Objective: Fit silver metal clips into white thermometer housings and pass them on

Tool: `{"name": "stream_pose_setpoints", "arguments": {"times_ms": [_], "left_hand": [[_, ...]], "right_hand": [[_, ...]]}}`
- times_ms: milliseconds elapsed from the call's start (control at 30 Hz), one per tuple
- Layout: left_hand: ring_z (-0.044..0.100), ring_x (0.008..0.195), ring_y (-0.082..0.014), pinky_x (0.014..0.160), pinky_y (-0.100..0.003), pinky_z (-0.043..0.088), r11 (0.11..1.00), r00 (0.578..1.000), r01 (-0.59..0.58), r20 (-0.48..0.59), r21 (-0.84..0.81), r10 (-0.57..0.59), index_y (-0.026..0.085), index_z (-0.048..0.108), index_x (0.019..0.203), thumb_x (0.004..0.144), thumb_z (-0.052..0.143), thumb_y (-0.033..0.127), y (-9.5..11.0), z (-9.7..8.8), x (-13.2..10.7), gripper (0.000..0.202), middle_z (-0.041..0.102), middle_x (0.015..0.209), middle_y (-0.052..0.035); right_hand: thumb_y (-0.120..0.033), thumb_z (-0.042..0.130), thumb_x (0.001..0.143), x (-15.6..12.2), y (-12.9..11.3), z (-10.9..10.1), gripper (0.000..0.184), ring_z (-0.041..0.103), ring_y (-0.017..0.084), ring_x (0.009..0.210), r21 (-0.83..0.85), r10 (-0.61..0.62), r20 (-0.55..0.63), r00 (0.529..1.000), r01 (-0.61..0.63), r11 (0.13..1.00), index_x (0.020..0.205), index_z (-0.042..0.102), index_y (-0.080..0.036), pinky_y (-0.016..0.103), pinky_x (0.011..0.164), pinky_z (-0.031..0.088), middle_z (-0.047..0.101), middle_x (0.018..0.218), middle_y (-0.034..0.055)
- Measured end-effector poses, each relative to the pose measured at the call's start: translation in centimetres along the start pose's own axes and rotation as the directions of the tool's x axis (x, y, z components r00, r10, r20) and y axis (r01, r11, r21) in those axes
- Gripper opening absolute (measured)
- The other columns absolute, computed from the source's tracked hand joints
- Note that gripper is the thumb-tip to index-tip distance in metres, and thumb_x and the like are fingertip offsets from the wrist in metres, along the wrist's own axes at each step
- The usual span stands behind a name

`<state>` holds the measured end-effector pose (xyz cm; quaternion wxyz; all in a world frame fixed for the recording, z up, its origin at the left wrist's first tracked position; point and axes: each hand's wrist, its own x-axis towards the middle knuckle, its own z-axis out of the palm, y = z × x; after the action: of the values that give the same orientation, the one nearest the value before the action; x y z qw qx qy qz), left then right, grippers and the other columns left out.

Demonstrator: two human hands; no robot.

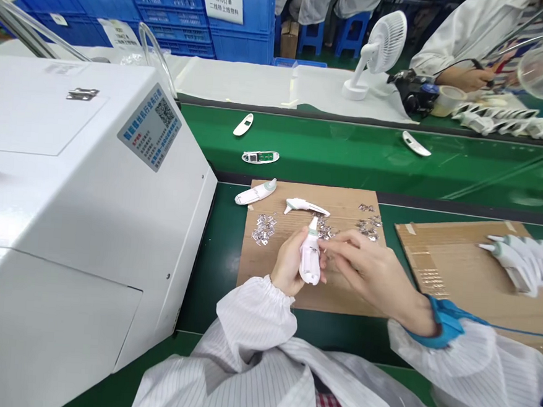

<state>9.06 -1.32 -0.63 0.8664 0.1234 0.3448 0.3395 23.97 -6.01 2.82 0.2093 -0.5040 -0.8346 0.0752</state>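
Note:
My left hand (290, 264) is closed around a white ear thermometer (311, 263), its narrow probe tip pointing away from me. Fingers of my right hand (364, 266) are pinched together at the thermometer's right side; whatever they hold is too small to make out. Beneath and around my hands lies a cardboard sheet (265, 290). Small metal contact pieces (263, 229) are heaped on its left, with more metal pieces (369, 226) on its right and behind the held thermometer. Another ear thermometer (305, 206) rests just beyond my hands, and one more thermometer (256, 192) lies at the sheet's far left corner.
A large white machine (159, 220) fills the left side. Several thermometers (528, 262) lie in a row on a second cardboard (439, 265) at right. Loose housings, one a white shell (243, 124), sit on the green belt (326, 151). A co-worker's hand (466, 76) shows beyond, near a fan (375, 52).

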Motion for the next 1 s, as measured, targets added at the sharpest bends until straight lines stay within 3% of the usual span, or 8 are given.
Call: {"name": "stream_pose_setpoints", "arguments": {"times_ms": [133, 233, 333, 433, 600, 833, 1000], "left_hand": [[0.050, 0.039, -0.0117, 0.028, -0.023, 0.042, 1.000, 0.996, 0.015, -0.084, -0.013, -0.016, 0.013, 0.054, 0.081, 0.097, 0.038, 0.037, 0.1, -1.2, -0.7, 0.034, 0.054, 0.061, -0.0024], [0.049, 0.039, -0.0113, 0.026, -0.024, 0.042, 0.999, 0.991, -0.005, -0.134, -0.035, 0.000, 0.015, 0.052, 0.085, 0.097, 0.037, 0.034, 0.1, -2.7, -1.6, 0.026, 0.054, 0.066, -0.0011], [0.048, 0.038, -0.0103, 0.026, -0.023, 0.042, 0.997, 0.973, -0.057, -0.229, -0.059, 0.042, 0.017, 0.052, 0.092, 0.096, 0.040, 0.033, 0.2, -4.2, -2.5, 0.021, 0.055, 0.069, 0.0005], [0.046, 0.038, -0.0096, 0.026, -0.022, 0.040, 0.992, 0.952, -0.095, -0.301, -0.088, 0.064, 0.017, 0.052, 0.093, 0.097, 0.035, 0.032, 0.5, -5.3, -3.3, 0.023, 0.054, 0.068, 0.0011], [0.046, 0.040, -0.0095, 0.027, -0.021, 0.039, 0.981, 0.940, -0.172, -0.312, -0.084, 0.138, 0.018, 0.052, 0.094, 0.093, 0.045, 0.036, 1.1, -6.5, -4.2, 0.019, 0.054, 0.069, 0.0014], [0.046, 0.039, -0.0089, 0.028, -0.021, 0.040, 0.981, 0.938, -0.177, -0.316, -0.080, 0.144, 0.019, 0.047, 0.089, 0.093, 0.045, 0.035, 1.2, -6.9, -4.0, 0.017, 0.055, 0.071, 0.0020], [0.048, 0.039, -0.0098, 0.028, -0.021, 0.039, 0.982, 0.941, -0.177, -0.304, -0.069, 0.148, 0.019, 0.048, 0.091, 0.093, 0.046, 0.037, 1.0, -6.6, -2.7, 0.018, 0.056, 0.070, 0.0018]], "right_hand": [[-0.019, 0.044, 0.096, 0.5, 0.0, 0.9, 0.032, 0.065, 0.012, 0.075, 0.075, -0.071, 0.118, 0.990, 0.062, 0.995, 0.117, 0.066, -0.026, 0.024, 0.064, 0.048, 0.067, 0.100, 0.0043], [-0.023, 0.046, 0.096, 2.7, 0.8, 2.1, 0.027, 0.066, 0.015, 0.083, 0.109, 0.073, 0.146, 0.987, -0.090, 0.990, 0.112, 0.068, -0.023, 0.027, 0.071, 0.048, 0.070, 0.100, 0.0046], [-0.022, 0.050, 0.094, 6.1, 1.5, 4.3, 0.022, 0.067, 0.021, 0.094, 0.015, 0.218, 0.251, 0.943, -0.228, 0.973, 0.105, 0.069, -0.020, 0.030, 0.078, 0.047, 0.072, 0.107, 0.0055], [-0.020, 0.050, 0.093, 9.2, 1.5, 6.8, 0.023, 0.066, 0.023, 0.098, -0.058, 0.213, 0.355, 0.910, -0.206, 0.977, 0.103, 0.070, -0.020, 0.030, 0.077, 0.045, 0.072, 0.107, 0.0063], [-0.020, 0.049, 0.092, 11.7, 1.2, 9.4, 0.022, 0.065, 0.025, 0.095, -0.110, 0.251, 0.337, 0.907, -0.227, 0.968, 0.099, 0.070, -0.016, 0.031, 0.074, 0.042, 0.071, 0.104, 0.0131], [-0.018, 0.058, 0.083, 12.2, 1.9, 9.7, 0.010, 0.064, 0.021, 0.079, -0.104, 0.270, 0.349, 0.897, -0.250, 0.963, 0.082, 0.068, -0.018, 0.029, 0.066, 0.038, 0.072, 0.087, 0.0075], [-0.021, 0.053, 0.088, 10.6, 0.9, 6.8, 0.011, 0.062, 0.018, 0.079, -0.059, 0.271, 0.262, 0.926, -0.265, 0.962, 0.089, 0.064, -0.018, 0.027, 0.066, 0.037, 0.071, 0.089, 0.0044]]}}
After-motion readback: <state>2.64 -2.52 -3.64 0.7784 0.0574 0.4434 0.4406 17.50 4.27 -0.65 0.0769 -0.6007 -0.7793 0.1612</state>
